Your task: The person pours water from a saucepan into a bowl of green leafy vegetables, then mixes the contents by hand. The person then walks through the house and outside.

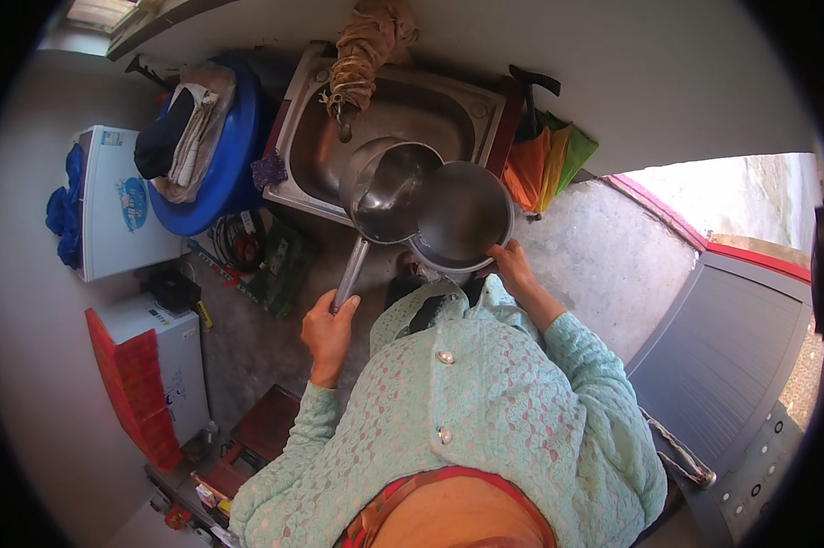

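Observation:
My left hand [328, 331] is closed round the handle of a shiny metal saucepan [366, 183], tilted at the front edge of the steel sink [299, 197]. Beside it, my right hand [516, 272] grips the near right rim of a dark grey round pan [471, 217]. The two vessels touch or overlap at their rims. Whether the pan has a handle of its own cannot be seen. A tap [345, 121] wrapped in brown cloth hangs over the sink behind the saucepan.
Left of the sink stands a blue tub [234, 169] with cloths on top. A folded multicoloured umbrella [549, 164] hangs at the right. White boxy appliances [124, 219] line the left wall. A grey door [722, 347] stands by the doorway. A brown stool [267, 422] is behind on the left.

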Tool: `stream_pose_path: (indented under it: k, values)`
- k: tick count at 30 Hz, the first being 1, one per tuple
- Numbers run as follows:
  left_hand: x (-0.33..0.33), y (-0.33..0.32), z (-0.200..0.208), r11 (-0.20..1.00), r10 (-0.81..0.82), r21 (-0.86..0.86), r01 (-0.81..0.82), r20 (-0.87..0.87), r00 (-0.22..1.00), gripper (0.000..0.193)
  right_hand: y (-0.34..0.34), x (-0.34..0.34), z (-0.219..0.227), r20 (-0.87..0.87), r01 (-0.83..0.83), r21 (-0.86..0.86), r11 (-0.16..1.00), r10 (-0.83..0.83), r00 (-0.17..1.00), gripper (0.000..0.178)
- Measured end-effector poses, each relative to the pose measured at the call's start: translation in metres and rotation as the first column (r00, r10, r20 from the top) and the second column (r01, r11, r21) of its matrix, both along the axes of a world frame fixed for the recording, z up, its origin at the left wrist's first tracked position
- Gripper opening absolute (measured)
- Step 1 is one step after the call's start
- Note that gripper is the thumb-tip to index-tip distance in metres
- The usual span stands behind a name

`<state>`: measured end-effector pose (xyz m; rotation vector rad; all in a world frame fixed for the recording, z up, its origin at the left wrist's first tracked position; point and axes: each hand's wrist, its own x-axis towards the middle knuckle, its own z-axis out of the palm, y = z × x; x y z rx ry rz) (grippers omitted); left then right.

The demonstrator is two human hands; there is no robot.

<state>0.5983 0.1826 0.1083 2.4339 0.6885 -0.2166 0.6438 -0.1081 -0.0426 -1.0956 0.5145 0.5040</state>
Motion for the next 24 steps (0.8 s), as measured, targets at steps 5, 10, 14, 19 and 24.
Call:
stream_pose_path:
  k: [5,10,14,19,24]
  values:
    - [0.0,-0.005,0.0,0.999,0.026,0.034,-0.026,0.009,1.0,0.03,0.002,0.003,0.0,-0.022,-0.038,-0.015,0.999,0.037,0.999,0.026]
    - [-0.002,-0.006,-0.003,0.998,0.039,0.038,-0.04,0.045,0.998,0.031,0.006,0.006,0.005,0.027,-0.016,-0.006,1.0,0.016,1.0,0.021]
    - [-0.003,-0.008,-0.001,0.998,0.036,0.05,-0.039,0.064,0.997,0.033,0.007,0.007,-0.003,0.081,-0.022,0.017,1.0,0.021,0.997,0.021]
    - [-0.002,-0.01,0.003,0.995,0.058,0.076,-0.064,0.074,0.996,0.033,0.01,0.009,-0.006,0.071,-0.041,0.026,0.999,0.039,0.997,0.029]
    - [-0.004,-0.01,0.002,0.994,0.072,0.078,-0.08,0.099,0.992,0.032,0.009,0.009,-0.011,0.05,-0.063,0.02,0.998,0.062,0.997,0.024]
